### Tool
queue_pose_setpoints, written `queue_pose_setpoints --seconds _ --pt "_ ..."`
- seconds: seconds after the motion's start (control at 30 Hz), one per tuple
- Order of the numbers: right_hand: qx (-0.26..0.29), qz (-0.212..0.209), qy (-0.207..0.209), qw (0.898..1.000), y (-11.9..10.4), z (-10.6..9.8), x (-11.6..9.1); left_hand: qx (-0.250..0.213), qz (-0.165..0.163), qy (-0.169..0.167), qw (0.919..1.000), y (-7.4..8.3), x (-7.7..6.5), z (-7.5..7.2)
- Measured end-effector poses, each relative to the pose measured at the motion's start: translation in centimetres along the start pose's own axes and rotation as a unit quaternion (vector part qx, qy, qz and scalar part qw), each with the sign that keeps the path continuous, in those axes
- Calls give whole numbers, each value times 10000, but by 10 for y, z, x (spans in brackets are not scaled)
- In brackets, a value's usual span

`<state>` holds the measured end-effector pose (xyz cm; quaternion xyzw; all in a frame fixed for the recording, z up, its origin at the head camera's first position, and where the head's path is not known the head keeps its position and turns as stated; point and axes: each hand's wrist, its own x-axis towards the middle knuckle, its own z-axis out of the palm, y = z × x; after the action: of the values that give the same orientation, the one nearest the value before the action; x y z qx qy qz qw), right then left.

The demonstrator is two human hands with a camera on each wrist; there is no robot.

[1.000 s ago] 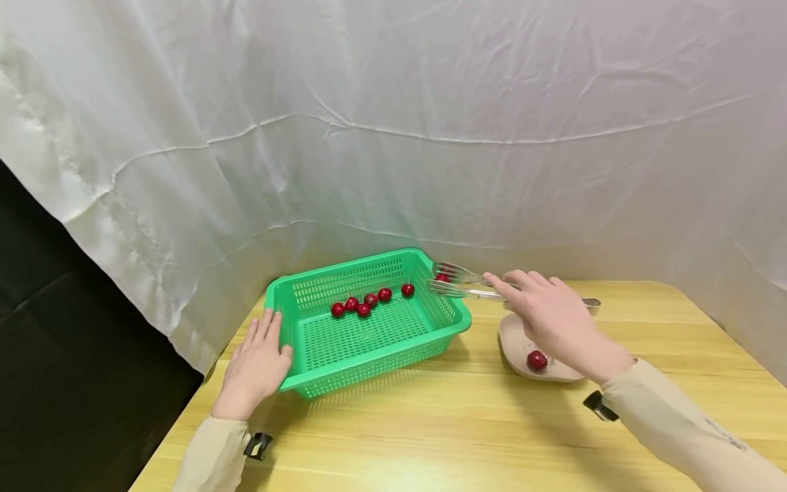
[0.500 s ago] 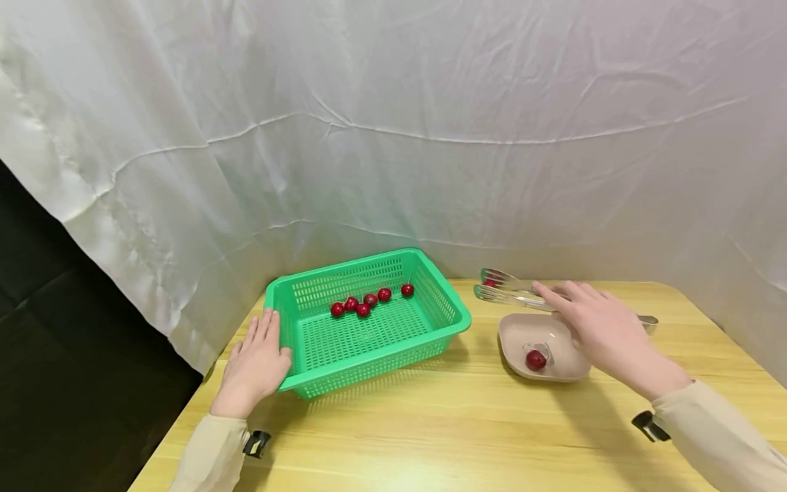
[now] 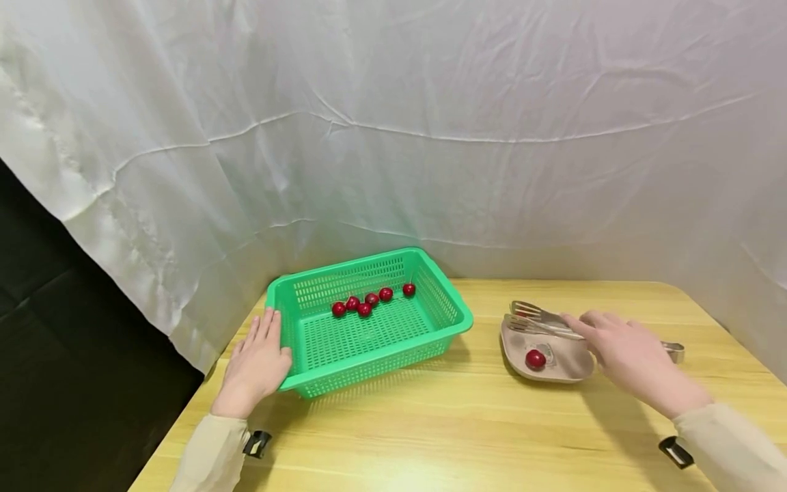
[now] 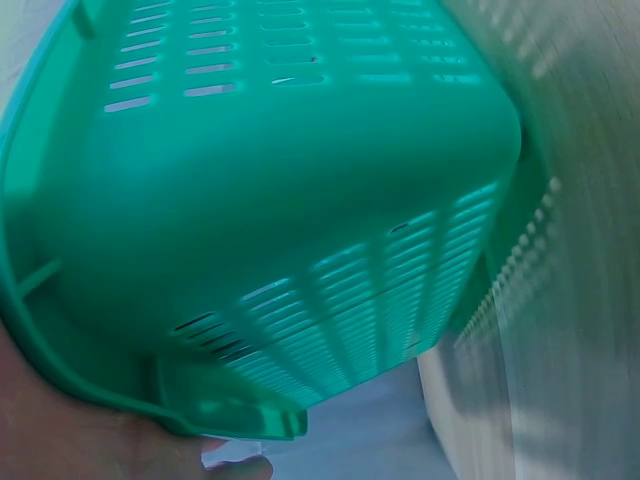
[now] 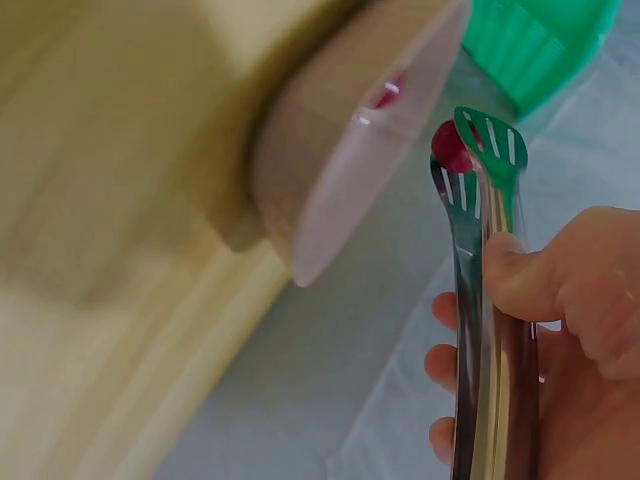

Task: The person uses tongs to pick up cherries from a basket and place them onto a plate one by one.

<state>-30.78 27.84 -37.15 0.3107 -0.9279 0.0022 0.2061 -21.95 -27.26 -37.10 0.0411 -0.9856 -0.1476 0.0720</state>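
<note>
My right hand [image 3: 633,355] grips metal tongs [image 3: 544,328] with slotted ends. Between those ends a red cherry [image 5: 452,147] is pinched, partly hidden in the head view. The tongs' tips hover over the back of a small beige bowl [image 3: 572,369], in which one cherry [image 3: 535,359] lies. To the left, my left hand [image 3: 255,365] rests with extended fingers on the left rim of a green slotted plastic basket [image 3: 375,365]. Several cherries [image 3: 371,299] lie in the basket, mostly towards its back side.
Basket and bowl stand apart on a light wooden table [image 3: 430,430]. A pale cloth curtain [image 3: 393,184] hangs right behind the table, and a dark surface [image 3: 74,355] lies beyond its left edge.
My right hand has carried the tongs and cherry rightwards from the basket's right rim, then lowered them over the bowl. The left hand and basket have stayed nearly still.
</note>
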Motion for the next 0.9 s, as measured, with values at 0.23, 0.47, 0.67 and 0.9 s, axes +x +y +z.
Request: queue_pose_setpoints --seconds 0.23,0.47,0.67,0.9 --pt "-16 -8 -63 10000 6 14 -3 -9 -8 4 10000 -1 2 1" --pt "37 31 -173 9998 5 19 -2 -8 16 18 10000 -3 2 3" --pt "35 13 -209 9998 4 20 1 -45 2 30 10000 -2 1 3" --pt "136 99 -173 9997 3 17 1 -56 6 51 10000 -1 1 2"
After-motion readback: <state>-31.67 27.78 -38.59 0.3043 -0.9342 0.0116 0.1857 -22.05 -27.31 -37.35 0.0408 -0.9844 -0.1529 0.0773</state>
